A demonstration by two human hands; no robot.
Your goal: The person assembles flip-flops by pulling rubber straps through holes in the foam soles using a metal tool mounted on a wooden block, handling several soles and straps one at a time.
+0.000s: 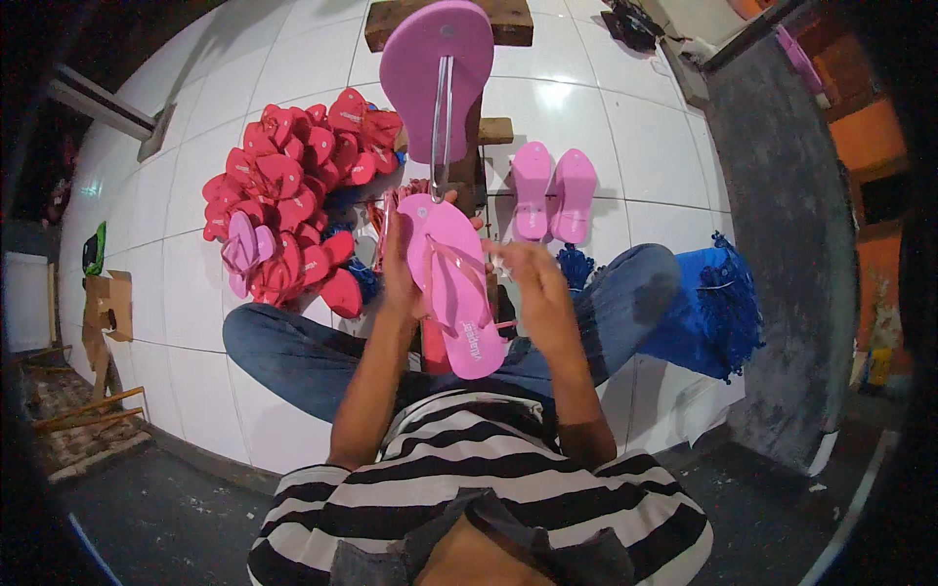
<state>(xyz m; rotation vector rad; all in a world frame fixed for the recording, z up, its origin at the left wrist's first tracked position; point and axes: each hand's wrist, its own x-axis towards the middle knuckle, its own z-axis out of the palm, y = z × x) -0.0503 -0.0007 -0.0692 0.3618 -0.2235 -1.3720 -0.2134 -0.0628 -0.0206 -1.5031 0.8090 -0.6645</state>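
grip findings first: we record the left hand (403, 278) closed around the edge of a pink flip-flop sole (454, 288), holding it upright above the lap with its top face toward the wearer; we judge this angle keeps the strap side in view. the right hand (532, 283) is pinched on the pale strap (467, 276) near the sole's right edge, fingers bunched as if gripping the strap end, though the exact contact is partly hidden. the sole sits between both hands, just above the crossed knees in blue jeans (313, 356). we note a second pink sole (437, 73) mounted higher up on a metal rod over a wooden block (508, 20), apparently held there as a fixture. a finished pink pair (553, 193) lies side by side on the white tiled floor (635, 127), near the right knee. a heap of red flip-flops (293, 190) lies to the left, with one pink pair (244, 252) at its near edge. blue bags (708, 313) lie beside the right leg. the wearer has a black-and-white striped shirt (489, 479).
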